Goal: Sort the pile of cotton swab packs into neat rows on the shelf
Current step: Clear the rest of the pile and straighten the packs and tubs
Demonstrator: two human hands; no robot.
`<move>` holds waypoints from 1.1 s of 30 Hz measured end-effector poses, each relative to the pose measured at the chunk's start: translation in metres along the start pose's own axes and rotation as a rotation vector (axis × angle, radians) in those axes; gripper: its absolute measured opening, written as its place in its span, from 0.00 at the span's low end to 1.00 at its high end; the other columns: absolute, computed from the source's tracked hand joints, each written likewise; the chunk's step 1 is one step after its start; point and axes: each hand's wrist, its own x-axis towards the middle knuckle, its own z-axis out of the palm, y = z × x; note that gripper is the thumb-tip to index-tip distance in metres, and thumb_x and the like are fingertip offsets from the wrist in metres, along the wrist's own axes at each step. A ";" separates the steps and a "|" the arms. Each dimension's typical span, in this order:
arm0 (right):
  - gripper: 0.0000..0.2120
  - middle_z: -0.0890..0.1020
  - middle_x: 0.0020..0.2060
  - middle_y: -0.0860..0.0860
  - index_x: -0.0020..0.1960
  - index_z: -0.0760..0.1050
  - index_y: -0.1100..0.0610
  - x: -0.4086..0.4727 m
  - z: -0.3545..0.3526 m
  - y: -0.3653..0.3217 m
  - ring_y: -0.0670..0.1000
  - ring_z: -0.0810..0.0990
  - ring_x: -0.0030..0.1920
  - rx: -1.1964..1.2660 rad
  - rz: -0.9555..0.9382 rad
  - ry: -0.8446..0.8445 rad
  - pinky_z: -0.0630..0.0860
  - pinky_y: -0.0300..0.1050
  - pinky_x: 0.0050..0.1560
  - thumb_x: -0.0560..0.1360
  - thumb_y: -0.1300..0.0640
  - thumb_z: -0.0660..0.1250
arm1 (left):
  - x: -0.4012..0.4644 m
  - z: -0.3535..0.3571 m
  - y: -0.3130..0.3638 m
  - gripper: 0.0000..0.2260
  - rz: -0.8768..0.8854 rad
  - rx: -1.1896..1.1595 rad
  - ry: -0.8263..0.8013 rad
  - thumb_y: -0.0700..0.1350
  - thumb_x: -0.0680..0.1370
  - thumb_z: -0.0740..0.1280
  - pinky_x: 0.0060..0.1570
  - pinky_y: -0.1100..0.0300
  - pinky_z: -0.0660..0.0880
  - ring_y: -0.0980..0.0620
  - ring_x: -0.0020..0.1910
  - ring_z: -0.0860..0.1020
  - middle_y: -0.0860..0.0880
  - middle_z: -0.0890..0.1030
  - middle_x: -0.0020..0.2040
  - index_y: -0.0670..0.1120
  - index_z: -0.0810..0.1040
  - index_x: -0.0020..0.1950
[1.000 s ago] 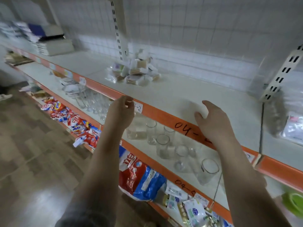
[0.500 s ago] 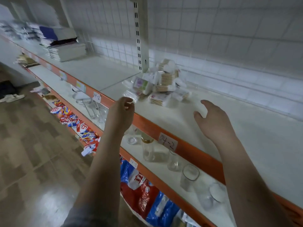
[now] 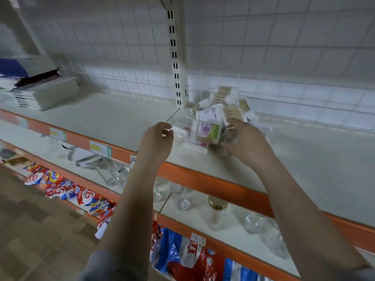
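Cotton swab packs (image 3: 218,116) heaped in a loose pile on the white shelf (image 3: 113,120), at roughly 1 o'clock from frame centre, just right of the slotted upright (image 3: 176,57) and close against the tiled back wall (image 3: 284,47). Rose-printed pack (image 3: 206,131) lying at the front of the heap, tilted. Left hand (image 3: 155,140) raised at the pile's 9 o'clock edge, fingers curled inward, thumb near a clear pack; actual grip cannot be told (motion blur). Right hand (image 3: 246,141) at the pile's 4 o'clock side, fingers spread and relaxed, tips against the packs, nothing grasped. Notebooks (image 3: 42,92) stacked at 10 o'clock on the same shelf. Glassware (image 3: 180,196) on the level below; snack bags (image 3: 67,188) lower still.
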 end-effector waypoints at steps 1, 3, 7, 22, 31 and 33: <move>0.31 0.77 0.61 0.53 0.72 0.64 0.53 0.006 0.004 -0.005 0.56 0.78 0.56 -0.015 -0.008 -0.013 0.75 0.48 0.56 0.72 0.55 0.71 | 0.005 0.000 -0.003 0.12 0.013 -0.004 -0.016 0.43 0.80 0.59 0.46 0.65 0.65 0.55 0.49 0.74 0.50 0.79 0.57 0.47 0.76 0.62; 0.33 0.75 0.65 0.55 0.73 0.63 0.54 0.016 0.011 -0.012 0.57 0.76 0.60 -0.071 -0.029 -0.050 0.73 0.48 0.59 0.72 0.54 0.71 | 0.013 -0.001 -0.008 0.12 0.031 -0.016 -0.037 0.43 0.80 0.59 0.46 0.66 0.65 0.56 0.48 0.73 0.50 0.79 0.56 0.47 0.76 0.62; 0.34 0.68 0.71 0.54 0.75 0.60 0.54 0.034 0.017 -0.024 0.54 0.67 0.69 -0.199 -0.085 -0.102 0.65 0.44 0.64 0.73 0.52 0.70 | 0.025 -0.002 -0.015 0.12 0.044 -0.032 -0.046 0.43 0.80 0.59 0.46 0.66 0.64 0.56 0.47 0.73 0.50 0.78 0.57 0.47 0.75 0.62; 0.31 0.78 0.58 0.50 0.66 0.69 0.55 0.065 0.023 -0.023 0.52 0.76 0.55 -0.176 -0.148 -0.190 0.74 0.46 0.52 0.67 0.45 0.74 | 0.032 0.000 -0.022 0.12 -0.020 -0.078 0.003 0.43 0.80 0.60 0.46 0.65 0.65 0.55 0.46 0.74 0.50 0.78 0.57 0.47 0.76 0.61; 0.23 0.75 0.41 0.43 0.53 0.66 0.53 0.047 -0.019 0.010 0.39 0.74 0.39 0.370 0.106 0.116 0.69 0.34 0.33 0.66 0.50 0.76 | 0.034 0.018 0.008 0.12 0.042 -0.075 -0.039 0.43 0.80 0.59 0.45 0.64 0.66 0.56 0.47 0.73 0.51 0.77 0.57 0.47 0.76 0.62; 0.26 0.74 0.39 0.43 0.55 0.61 0.53 0.038 -0.029 0.024 0.38 0.73 0.39 0.442 0.167 0.147 0.69 0.29 0.33 0.68 0.51 0.75 | 0.034 0.029 0.021 0.12 0.075 -0.088 -0.073 0.43 0.80 0.59 0.43 0.64 0.68 0.56 0.46 0.74 0.53 0.77 0.54 0.48 0.76 0.61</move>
